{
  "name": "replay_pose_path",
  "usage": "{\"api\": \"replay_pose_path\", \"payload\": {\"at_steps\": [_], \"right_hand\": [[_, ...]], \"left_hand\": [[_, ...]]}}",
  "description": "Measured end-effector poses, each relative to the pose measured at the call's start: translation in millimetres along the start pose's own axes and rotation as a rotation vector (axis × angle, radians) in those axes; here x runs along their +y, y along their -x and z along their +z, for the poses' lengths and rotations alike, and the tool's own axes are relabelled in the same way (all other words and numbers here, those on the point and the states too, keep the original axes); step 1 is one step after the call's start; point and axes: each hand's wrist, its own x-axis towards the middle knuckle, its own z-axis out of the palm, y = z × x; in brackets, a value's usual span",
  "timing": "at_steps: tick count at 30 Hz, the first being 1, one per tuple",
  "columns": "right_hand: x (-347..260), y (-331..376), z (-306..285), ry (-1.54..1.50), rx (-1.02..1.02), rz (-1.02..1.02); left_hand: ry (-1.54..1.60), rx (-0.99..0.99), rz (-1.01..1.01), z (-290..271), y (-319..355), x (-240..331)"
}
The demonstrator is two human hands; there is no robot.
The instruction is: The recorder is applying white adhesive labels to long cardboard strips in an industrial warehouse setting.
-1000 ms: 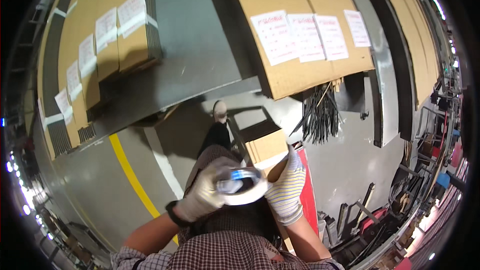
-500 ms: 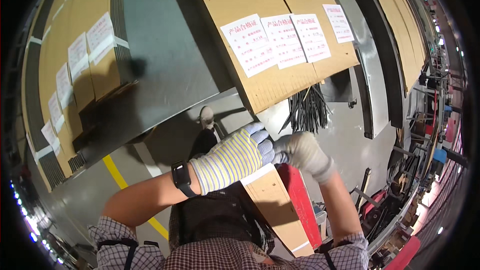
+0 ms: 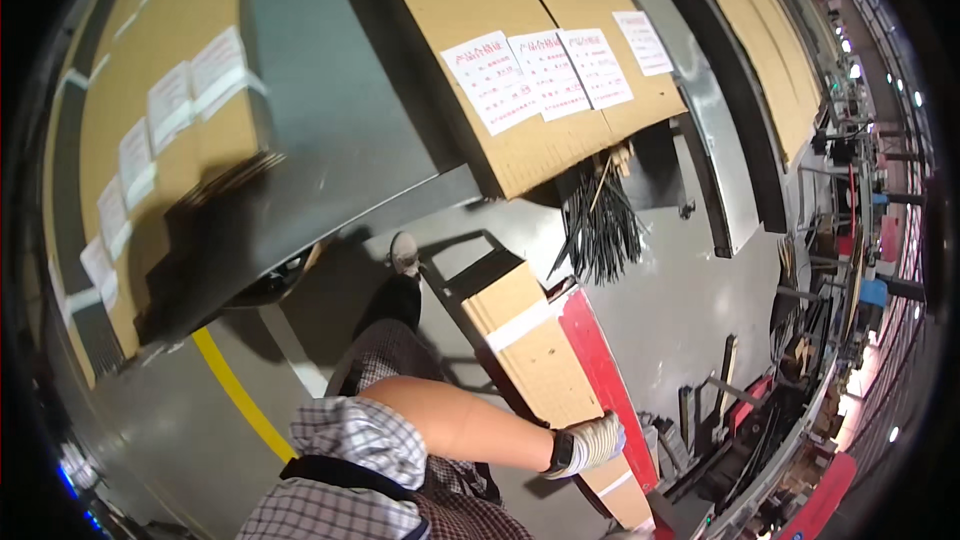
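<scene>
My left hand [image 3: 598,443], in a striped knit glove with a dark band at the wrist, reaches across to the right. It is over the lower part of a long cardboard package [image 3: 545,365], beside a red strip [image 3: 600,355] along the package's right side. The fingers are blurred and partly hidden, so their grip cannot be made out. White tape [image 3: 520,325] crosses the package near its far end. My right hand is out of view.
Cardboard-wrapped stacks with paper labels [image 3: 600,68] lie ahead, and more stand at left [image 3: 190,170]. Between them is a dark grey metal surface [image 3: 330,120]. Black straps [image 3: 605,225] hang in a bundle. Racks and loose parts [image 3: 740,400] are at right.
Both gloved hands were together in the middle. My left hand has since moved right and nearer me; my right hand has left the view. More of the package now shows.
</scene>
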Motion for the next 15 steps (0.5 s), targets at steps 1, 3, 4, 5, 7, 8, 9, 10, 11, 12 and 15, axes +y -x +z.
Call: {"api": "replay_pose_path", "payload": {"at_steps": [1, 3, 4, 5, 7, 8, 9, 10, 11, 12, 15], "right_hand": [[22, 21, -9, 0.003, -0.024, 0.03], [61, 54, -18, -0.031, -0.114, 0.081], [78, 64, -20, -0.056, -0.177, 0.088], [93, 71, -21, -0.081, -0.246, 0.079], [107, 85, -30, -0.127, -0.399, 0.065], [107, 90, -33, -0.14, -0.479, 0.053], [106, 93, -36, -0.155, -0.557, 0.029], [102, 96, -38, -0.197, -0.648, 0.015], [90, 99, -45, -0.267, -0.744, 0.007], [75, 104, -52, -0.352, -0.857, 0.013], [29, 118, -68, -0.519, -1.218, -0.004]], "left_hand": [[0.218, -0.087, -0.074, 22, -13, 20], [0.551, -0.548, 0.132, -8, -28, -23], [0.655, -0.882, 0.291, -26, -36, -40], [0.771, -0.864, 0.215, -40, -29, -46], [0.899, -0.797, 0.158, -51, 9, -35], [0.922, -0.629, 0.155, -70, 34, -28], [0.848, -0.492, 0.127, -84, 59, -17], [0.768, -0.371, 0.104, -99, 81, -6], [0.751, -0.251, 0.073, -97, 107, -1], [0.738, -0.132, 0.036, -89, 137, -1], [0.366, -0.234, -0.455, -55, 232, 16]]}}
